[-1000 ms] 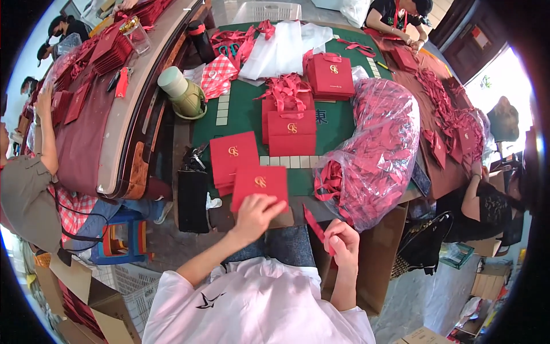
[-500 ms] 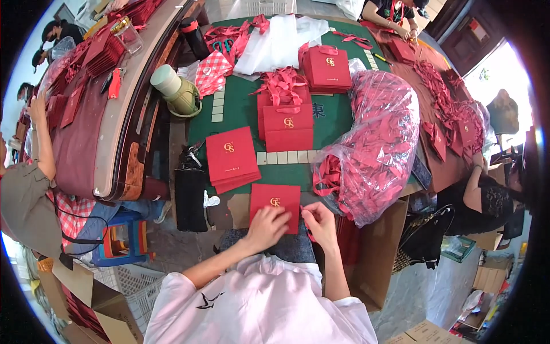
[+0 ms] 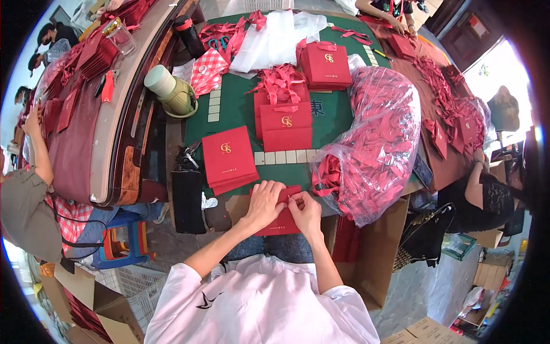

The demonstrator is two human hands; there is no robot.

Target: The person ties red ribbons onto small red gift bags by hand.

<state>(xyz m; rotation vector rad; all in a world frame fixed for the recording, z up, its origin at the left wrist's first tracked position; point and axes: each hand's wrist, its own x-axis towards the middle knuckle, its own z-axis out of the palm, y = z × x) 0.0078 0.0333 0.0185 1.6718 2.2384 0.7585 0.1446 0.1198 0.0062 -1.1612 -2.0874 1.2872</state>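
A red paper gift bag (image 3: 279,225) with gold print lies flat in front of me at the table's near edge. My left hand (image 3: 266,203) is closed at the bag's upper left part, fingers curled over it and covering much of its front. Beside it, my right hand (image 3: 305,213) pinches at the bag's upper right; what sits between those fingertips is too small to make out. Just beyond is a small stack of flat red bags (image 3: 229,157). Further off stand red bags with ribbon handles (image 3: 285,123), with loose red ribbons (image 3: 281,83) heaped over them.
A large clear plastic sack of red ribbons (image 3: 378,143) bulges at the right. A row of white tiles (image 3: 285,157) lies across the green table (image 3: 229,109). At the left stands a green jug (image 3: 172,92); a cardboard box (image 3: 372,258) is below right. Other people work at side tables.
Both my hands have moved up to the bag's top part. My right hand has come in from the bag's right side, closer to the left hand.
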